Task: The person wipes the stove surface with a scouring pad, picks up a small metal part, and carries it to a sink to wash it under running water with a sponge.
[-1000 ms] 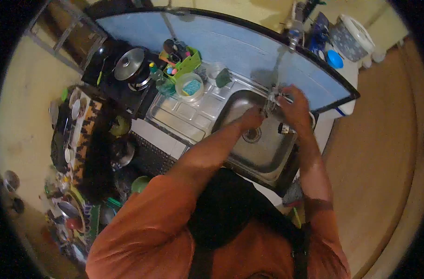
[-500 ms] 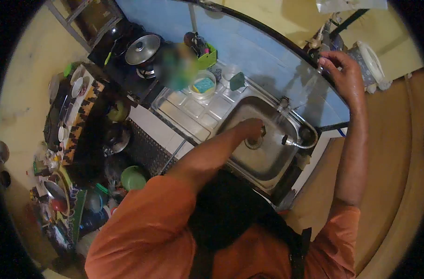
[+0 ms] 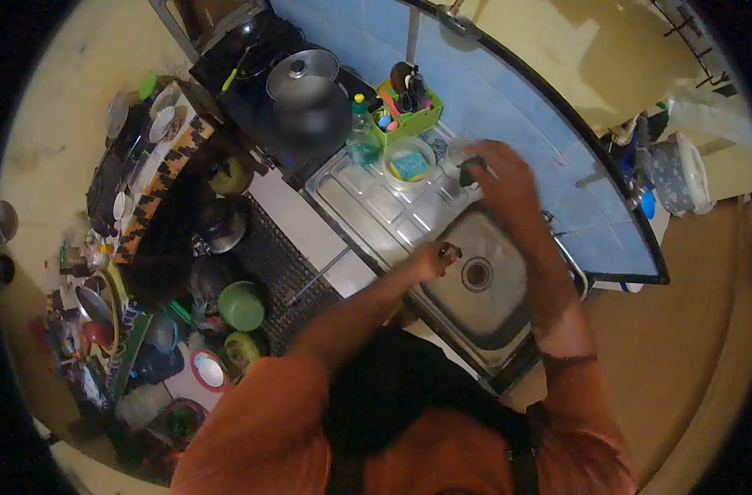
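My right hand [image 3: 508,180] is at the back of the sink's drainboard, its fingers closed on a dark green scouring pad [image 3: 472,171]. My left hand [image 3: 430,262] is over the near left rim of the steel sink [image 3: 496,301]. Its fingers are curled round a small brownish thing [image 3: 449,253] that I cannot make out. A round drain [image 3: 476,274] shows in the basin floor. Left of the pad stands a white tub [image 3: 408,183] with a blue and yellow sponge [image 3: 409,166] in it.
Behind the tub are a green dish soap bottle [image 3: 362,136] and a green caddy [image 3: 417,124] of utensils. A lidded pan [image 3: 303,73] sits on the black stove. The tap is mostly hidden by my right arm. Bowls and tubs crowd the lower left.
My right hand has come down from the top of the wall to the green pad on the drainboard. My left hand has drawn back from the drain towards the near rim. The view has shifted.
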A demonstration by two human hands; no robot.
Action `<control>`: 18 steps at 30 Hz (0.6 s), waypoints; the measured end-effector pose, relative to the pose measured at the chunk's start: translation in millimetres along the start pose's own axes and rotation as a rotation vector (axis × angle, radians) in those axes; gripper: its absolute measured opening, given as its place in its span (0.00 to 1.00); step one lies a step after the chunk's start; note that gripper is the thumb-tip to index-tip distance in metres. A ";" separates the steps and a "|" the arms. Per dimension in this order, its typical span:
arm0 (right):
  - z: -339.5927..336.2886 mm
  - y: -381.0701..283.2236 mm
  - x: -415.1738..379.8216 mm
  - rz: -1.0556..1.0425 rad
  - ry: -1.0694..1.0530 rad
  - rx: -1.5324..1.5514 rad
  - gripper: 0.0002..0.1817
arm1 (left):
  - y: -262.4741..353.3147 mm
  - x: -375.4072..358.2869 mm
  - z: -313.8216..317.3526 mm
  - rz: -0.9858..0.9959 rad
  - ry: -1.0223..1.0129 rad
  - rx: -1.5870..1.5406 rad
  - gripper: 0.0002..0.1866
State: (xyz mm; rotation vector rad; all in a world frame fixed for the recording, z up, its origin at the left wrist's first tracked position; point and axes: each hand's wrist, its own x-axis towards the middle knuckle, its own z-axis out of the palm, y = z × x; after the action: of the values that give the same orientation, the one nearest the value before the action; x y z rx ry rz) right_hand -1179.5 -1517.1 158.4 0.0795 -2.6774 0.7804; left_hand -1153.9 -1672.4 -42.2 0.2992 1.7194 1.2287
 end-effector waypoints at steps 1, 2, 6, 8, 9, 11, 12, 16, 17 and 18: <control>45.1 24.8 16.8 -0.064 -0.044 0.064 0.14 | -1.8 -2.7 -4.1 -0.004 0.024 -0.038 0.16; 92.0 54.0 32.9 -0.098 -0.153 0.081 0.16 | -11.0 -1.5 -7.4 -0.001 0.024 -0.034 0.16; 231.9 115.9 76.9 0.036 -0.509 -0.079 0.24 | -80.6 16.3 -14.6 0.328 0.187 0.076 0.17; 277.1 135.4 79.0 -0.213 -0.701 -0.306 0.26 | -52.1 -11.0 -32.3 -0.036 0.032 -0.261 0.13; 276.0 127.4 78.5 -0.213 -0.707 -0.296 0.26 | -59.8 -11.9 -36.7 -0.047 0.035 -0.263 0.13; 261.2 106.4 73.0 -0.205 -0.630 -0.344 0.22 | -83.0 -14.9 -40.0 0.174 0.075 -0.245 0.11; 272.9 113.1 70.1 -0.199 -0.642 -0.334 0.22 | -91.9 -16.3 -38.2 0.242 0.114 -0.282 0.13; 288.7 130.0 73.7 -0.288 -0.646 -0.345 0.15 | -84.1 -29.4 -51.1 0.120 0.146 -0.345 0.16; 282.7 125.4 75.7 -0.264 -0.674 -0.347 0.13 | -83.5 -27.4 -51.7 0.124 0.150 -0.347 0.16; 278.2 120.9 78.2 -0.265 -0.674 -0.348 0.13 | -81.8 -26.1 -51.1 0.166 0.144 -0.392 0.16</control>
State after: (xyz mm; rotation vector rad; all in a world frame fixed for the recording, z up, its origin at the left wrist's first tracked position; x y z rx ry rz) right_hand -1358.6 -1558.8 -95.2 0.7045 -3.2781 0.2090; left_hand -1156.3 -1757.7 -94.2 0.1214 1.5524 1.7109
